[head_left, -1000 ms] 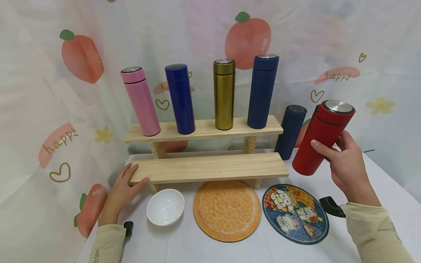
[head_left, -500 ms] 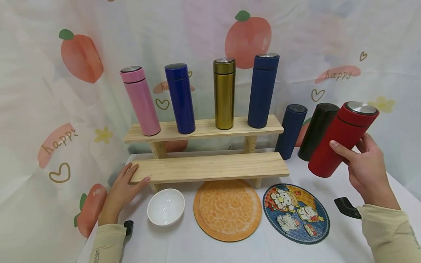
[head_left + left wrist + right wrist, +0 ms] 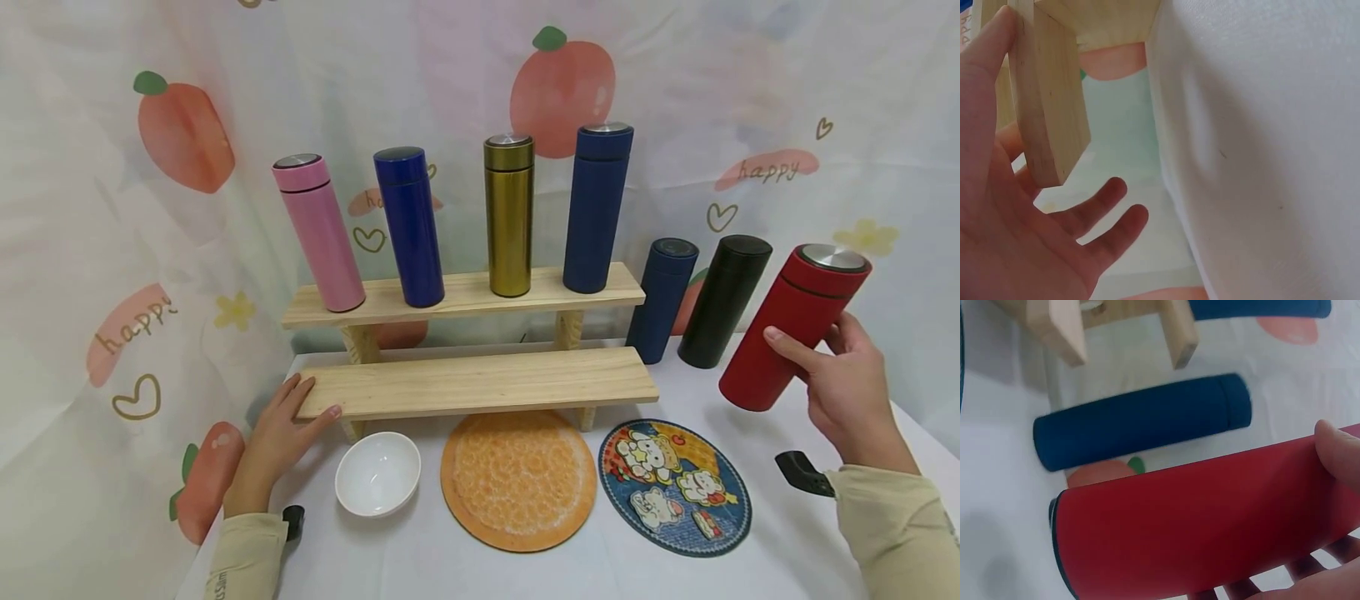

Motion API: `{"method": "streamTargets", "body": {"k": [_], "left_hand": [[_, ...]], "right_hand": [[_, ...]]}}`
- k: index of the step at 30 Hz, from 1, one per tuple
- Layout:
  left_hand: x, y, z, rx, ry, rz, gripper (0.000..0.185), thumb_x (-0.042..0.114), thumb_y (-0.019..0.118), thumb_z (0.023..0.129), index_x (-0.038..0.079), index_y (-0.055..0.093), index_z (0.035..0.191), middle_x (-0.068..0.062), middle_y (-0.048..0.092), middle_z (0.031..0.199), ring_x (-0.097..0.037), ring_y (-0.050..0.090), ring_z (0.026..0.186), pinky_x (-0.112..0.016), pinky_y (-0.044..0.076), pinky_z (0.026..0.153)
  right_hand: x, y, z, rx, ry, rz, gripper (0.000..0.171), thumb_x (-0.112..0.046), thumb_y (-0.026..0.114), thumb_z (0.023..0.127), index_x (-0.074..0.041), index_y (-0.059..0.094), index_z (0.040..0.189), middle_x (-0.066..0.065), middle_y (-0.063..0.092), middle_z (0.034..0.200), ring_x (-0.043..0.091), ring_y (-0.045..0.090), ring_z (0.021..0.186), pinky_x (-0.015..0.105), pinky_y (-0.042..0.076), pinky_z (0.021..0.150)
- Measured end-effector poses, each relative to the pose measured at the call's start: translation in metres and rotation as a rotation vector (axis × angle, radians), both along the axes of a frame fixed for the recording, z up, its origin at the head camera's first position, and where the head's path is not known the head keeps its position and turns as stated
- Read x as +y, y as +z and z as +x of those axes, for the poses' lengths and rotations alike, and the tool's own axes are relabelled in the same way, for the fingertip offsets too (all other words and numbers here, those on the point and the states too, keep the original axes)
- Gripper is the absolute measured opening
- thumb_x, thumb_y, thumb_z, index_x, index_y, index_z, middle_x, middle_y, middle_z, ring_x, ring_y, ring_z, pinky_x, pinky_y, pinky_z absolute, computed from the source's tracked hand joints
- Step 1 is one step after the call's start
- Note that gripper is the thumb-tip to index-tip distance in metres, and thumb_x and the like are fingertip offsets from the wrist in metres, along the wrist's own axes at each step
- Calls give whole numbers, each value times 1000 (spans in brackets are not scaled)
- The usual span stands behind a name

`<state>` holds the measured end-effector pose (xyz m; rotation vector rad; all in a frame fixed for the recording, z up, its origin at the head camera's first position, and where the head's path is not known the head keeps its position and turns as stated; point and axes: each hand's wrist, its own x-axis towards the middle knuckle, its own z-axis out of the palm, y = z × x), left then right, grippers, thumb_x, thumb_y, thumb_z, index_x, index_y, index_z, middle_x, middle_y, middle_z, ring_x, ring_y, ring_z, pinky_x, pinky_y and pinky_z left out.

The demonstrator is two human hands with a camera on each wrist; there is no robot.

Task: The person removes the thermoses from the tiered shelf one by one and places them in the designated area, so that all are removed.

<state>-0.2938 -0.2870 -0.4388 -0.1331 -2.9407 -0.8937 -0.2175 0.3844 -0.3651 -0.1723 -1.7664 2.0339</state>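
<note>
My right hand (image 3: pixel 843 383) grips a red flask (image 3: pixel 795 329) with a silver lid, tilted to the right, its base just above the white tablecloth at the right. In the right wrist view the red flask (image 3: pixel 1197 519) fills the lower frame with my thumb (image 3: pixel 1341 453) on its side. My left hand (image 3: pixel 285 417) rests open against the left end of the lower shelf board (image 3: pixel 480 379). In the left wrist view its thumb (image 3: pixel 985 50) lies on the board end (image 3: pixel 1047 112), with straight fingers beneath.
Pink (image 3: pixel 318 233), blue (image 3: pixel 411 225), gold (image 3: pixel 509 217) and navy (image 3: pixel 596 208) flasks stand on the upper shelf (image 3: pixel 465 293). A short navy flask (image 3: pixel 663 300) and a black flask (image 3: pixel 723 300) stand right of it. In front lie a white bowl (image 3: pixel 377 472), an orange mat (image 3: pixel 517 479) and a cartoon mat (image 3: pixel 673 486).
My right hand has carried the red flask to the right and lower, uncovering the black flask behind it. The left hand has stayed on the shelf end.
</note>
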Motion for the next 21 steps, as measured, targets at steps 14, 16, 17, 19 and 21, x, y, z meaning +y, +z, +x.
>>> {"method": "streamTargets", "body": {"k": [14,16,17,19,21], "left_hand": [[-1,-4,-5,2,-11,-28,99,70,60,99,6,30,169,-20,13,177,-52,22,157,-72,28,119],[-1,-3,-6,-6,-6,-20,100,71,61,99,7,29,169,-20,13,177,-52,22,157,-72,28,119],[-1,-4,-6,-9,-2,-15,100,71,61,99,8,29,169,-20,12,177,-52,22,157,-72,28,119],[0,-3,-6,-16,3,-3,100,71,62,98,8,29,169,-19,12,177,-52,21,157,-72,27,119],[0,-4,-6,-24,11,6,100,70,62,98,9,29,169,-19,11,178,-51,21,157,-72,27,120]], "right_hand": [[32,-17,-20,-74,-55,-6,87,-14,78,100,-30,28,170,-13,44,145,0,48,112,16,49,99],[35,-18,-24,-85,-69,3,87,-16,78,100,-30,28,169,-13,43,147,-1,48,112,22,37,113],[36,-18,-25,-90,-73,7,87,-16,78,100,-30,28,169,-13,43,148,-1,48,112,26,30,117],[38,-17,-29,-100,-81,17,87,-17,79,100,-30,28,169,-14,43,148,-1,48,112,30,24,121],[40,-17,-34,-116,-92,34,88,-19,80,99,-30,28,169,-14,42,149,-1,47,111,31,24,120]]}}
